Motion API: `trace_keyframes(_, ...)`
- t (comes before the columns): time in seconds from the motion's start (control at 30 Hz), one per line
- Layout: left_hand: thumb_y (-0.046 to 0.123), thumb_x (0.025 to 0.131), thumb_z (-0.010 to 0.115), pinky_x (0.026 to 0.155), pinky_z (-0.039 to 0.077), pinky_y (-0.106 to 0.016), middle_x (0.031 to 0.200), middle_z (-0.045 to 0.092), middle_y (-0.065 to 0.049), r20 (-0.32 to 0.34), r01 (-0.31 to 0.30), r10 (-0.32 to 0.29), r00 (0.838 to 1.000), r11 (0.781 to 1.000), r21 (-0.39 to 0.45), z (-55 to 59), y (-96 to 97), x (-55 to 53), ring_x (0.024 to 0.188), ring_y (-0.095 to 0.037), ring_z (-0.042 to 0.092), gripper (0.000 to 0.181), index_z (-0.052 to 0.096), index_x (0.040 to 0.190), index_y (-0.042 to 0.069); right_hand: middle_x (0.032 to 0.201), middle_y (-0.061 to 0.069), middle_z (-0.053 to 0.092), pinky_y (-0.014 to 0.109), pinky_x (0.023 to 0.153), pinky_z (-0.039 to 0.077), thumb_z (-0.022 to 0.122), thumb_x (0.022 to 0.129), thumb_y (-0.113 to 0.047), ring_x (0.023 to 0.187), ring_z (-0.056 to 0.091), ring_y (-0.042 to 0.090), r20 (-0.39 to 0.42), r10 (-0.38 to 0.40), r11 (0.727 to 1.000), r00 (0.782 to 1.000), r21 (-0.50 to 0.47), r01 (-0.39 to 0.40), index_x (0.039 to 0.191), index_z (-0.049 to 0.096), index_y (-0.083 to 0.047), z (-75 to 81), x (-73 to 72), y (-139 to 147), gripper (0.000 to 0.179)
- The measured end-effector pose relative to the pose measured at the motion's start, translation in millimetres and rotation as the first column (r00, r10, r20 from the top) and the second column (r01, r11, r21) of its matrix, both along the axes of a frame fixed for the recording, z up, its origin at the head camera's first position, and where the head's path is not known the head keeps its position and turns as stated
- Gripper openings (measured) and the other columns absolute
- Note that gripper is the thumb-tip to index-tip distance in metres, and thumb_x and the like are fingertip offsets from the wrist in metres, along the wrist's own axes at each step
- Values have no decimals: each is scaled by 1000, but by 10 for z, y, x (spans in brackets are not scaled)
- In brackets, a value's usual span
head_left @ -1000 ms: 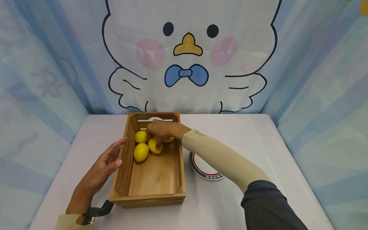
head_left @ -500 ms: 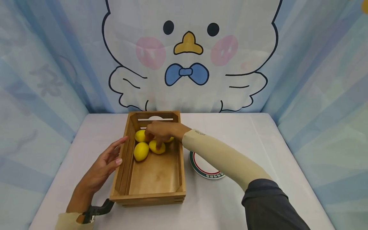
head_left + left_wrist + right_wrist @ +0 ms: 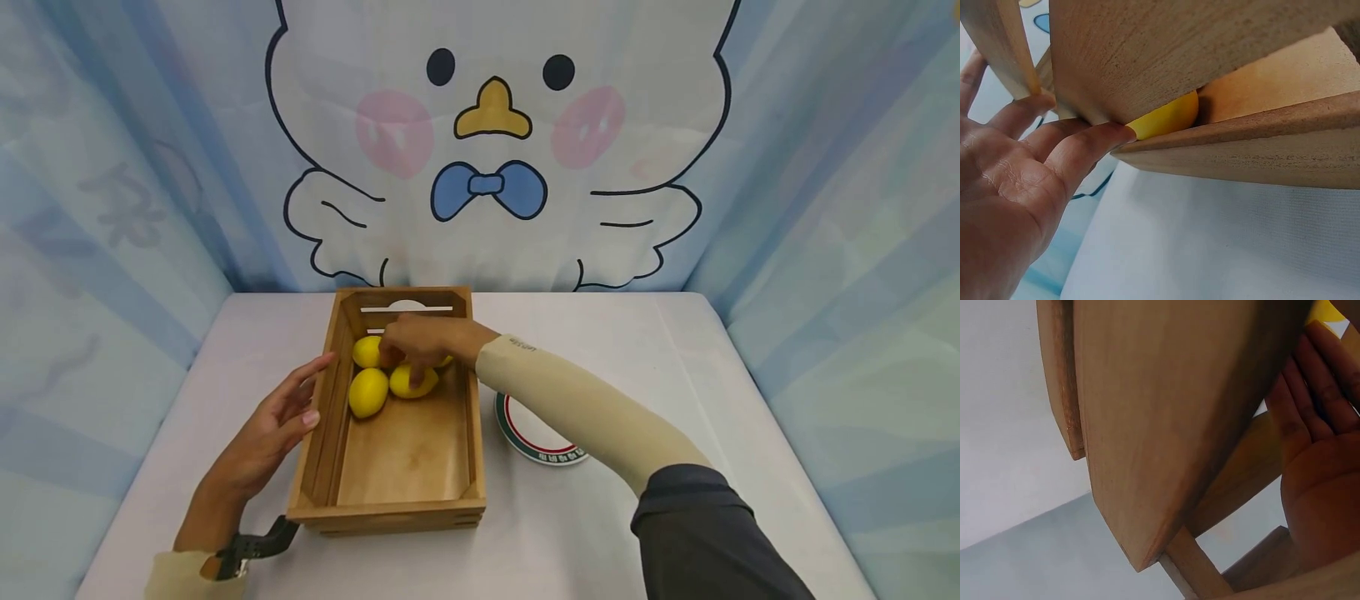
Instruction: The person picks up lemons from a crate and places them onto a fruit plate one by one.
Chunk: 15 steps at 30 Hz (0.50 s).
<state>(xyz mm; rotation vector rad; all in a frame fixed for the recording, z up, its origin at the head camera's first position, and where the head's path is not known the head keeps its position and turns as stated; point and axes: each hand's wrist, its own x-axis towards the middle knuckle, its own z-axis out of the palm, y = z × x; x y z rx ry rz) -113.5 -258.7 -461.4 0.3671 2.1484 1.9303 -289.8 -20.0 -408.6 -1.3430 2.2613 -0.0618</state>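
Several lemons lie at the far end of a wooden crate. My right hand reaches in over them from the right. Its thumb rests on the middle lemon, and its fingertips are beside the back-left lemon. Another lemon sits at the left wall, and one more is mostly covered by the hand. In the right wrist view, the right fingers stretch fairly straight toward something yellow. My left hand rests its fingertips against the crate's left side, with a lemon showing through the slat gap.
A white plate with a green and red rim stands right of the crate, partly under the right forearm. A white cloth covers the table. Curtains with a cartoon print enclose the back and sides.
The middle lemon has turned under my right thumb and now lies more sideways, slightly farther right. Both hands and the crate stay nearly in place.
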Motion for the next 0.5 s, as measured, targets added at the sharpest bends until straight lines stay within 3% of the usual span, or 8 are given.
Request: trace_keyframes(0.5,10,109,50,119,26,-74,181,10,-5,-10,-9,8,1000,999,-32,-15,2,-5,164,-49,8,70,22,171,28,129,-4,70,25,102,53,97,78,-23,117,62,13,36,79,995,996,58,-81,124,77,-18,-59,5,7,50)
